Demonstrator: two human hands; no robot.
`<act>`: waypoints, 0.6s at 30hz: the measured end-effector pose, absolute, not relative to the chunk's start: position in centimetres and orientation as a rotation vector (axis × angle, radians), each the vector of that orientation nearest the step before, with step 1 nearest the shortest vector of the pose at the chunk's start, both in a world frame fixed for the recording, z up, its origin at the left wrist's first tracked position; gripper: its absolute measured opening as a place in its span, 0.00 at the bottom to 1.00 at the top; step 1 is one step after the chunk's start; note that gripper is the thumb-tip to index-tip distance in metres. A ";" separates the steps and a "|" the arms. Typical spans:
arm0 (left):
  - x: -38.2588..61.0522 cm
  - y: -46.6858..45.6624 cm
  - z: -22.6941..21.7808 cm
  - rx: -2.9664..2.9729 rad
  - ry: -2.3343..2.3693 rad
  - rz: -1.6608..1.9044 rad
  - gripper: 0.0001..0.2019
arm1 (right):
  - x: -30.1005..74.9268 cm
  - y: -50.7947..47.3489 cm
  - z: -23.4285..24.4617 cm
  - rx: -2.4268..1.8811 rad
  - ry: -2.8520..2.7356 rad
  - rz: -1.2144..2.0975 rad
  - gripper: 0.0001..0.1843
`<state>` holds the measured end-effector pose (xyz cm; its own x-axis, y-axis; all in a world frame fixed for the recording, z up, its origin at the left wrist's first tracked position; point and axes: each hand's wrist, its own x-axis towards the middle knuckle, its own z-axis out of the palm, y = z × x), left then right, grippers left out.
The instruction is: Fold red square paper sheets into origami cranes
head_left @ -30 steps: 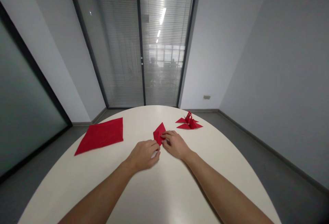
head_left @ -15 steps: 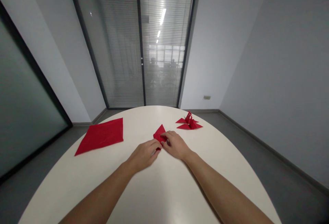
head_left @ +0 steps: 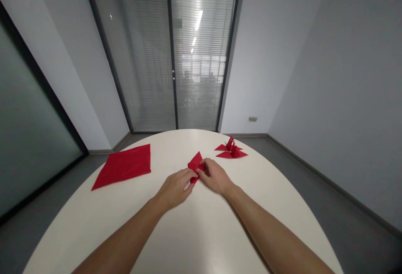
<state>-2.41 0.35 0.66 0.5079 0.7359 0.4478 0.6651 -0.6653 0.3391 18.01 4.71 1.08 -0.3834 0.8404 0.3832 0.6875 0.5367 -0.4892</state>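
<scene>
A small folded red paper (head_left: 195, 163) lies on the white round table (head_left: 201, 232) just beyond my hands. My left hand (head_left: 174, 188) pinches its near corner with the fingertips. My right hand (head_left: 215, 176) presses on the paper's right side, fingers curled over it. Both hands meet at the paper's lower edge, which hides part of the fold.
A stack of flat red paper sheets (head_left: 124, 166) lies at the table's left. A finished red paper crane (head_left: 231, 148) stands at the far right of the table. Beyond are glass doors with blinds and grey floor.
My hands have drawn closer together over the red paper, and more of its lower part is now covered. The paper has barely shifted.
</scene>
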 end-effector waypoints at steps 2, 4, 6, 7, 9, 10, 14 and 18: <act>-2.4 0.3 0.8 2.615 1.233 0.866 0.13 | 18.0 4.7 1.2 -1.250 -2.161 0.362 0.11; -2.4 0.2 0.9 2.604 1.254 0.860 0.14 | 18.0 4.6 1.3 -1.246 -2.165 0.373 0.10; -2.3 0.2 0.9 2.591 1.276 0.862 0.13 | 18.0 4.6 1.3 -1.238 -2.175 0.371 0.09; -2.3 0.2 0.9 2.584 1.282 0.867 0.13 | 18.0 4.6 1.3 -1.237 -2.178 0.370 0.09; -2.4 0.2 0.9 2.576 1.287 0.886 0.14 | 18.0 4.7 1.3 -1.237 -2.183 0.366 0.08; -2.4 0.3 0.8 2.573 1.286 0.893 0.14 | 18.0 4.7 1.3 -1.235 -2.183 0.365 0.08; -2.5 0.4 0.6 2.559 1.297 0.907 0.15 | 18.1 4.8 1.1 -1.214 -2.193 0.372 0.10; -2.5 0.4 0.5 2.554 1.300 0.904 0.15 | 18.1 4.9 1.0 -1.194 -2.190 0.362 0.11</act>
<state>-2.49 0.39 0.55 0.4476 0.7727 0.4500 0.6910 -0.6184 0.3744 18.09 4.86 1.02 -0.4063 0.8301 0.3820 0.6630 0.5554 -0.5019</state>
